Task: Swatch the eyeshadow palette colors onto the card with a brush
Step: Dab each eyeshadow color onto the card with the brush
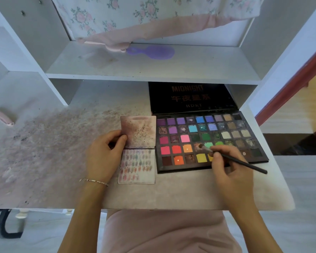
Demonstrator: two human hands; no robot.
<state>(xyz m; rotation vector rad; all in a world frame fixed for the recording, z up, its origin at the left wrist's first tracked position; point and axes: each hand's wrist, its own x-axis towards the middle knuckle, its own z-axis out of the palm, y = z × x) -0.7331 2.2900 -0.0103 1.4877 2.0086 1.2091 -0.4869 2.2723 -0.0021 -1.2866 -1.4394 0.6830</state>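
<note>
Eyeshadow palette, open with its black lid raised, lies toward the right edge of the bench. Nearest, the right hand pinches a thin black brush, whose tip rests on a brownish pan in the fourth row. The left hand grips the left edge of a folded card just beside the palette; smudged swatches cover its lower half. Farther back, a purple hairbrush lies on the shelf.
</note>
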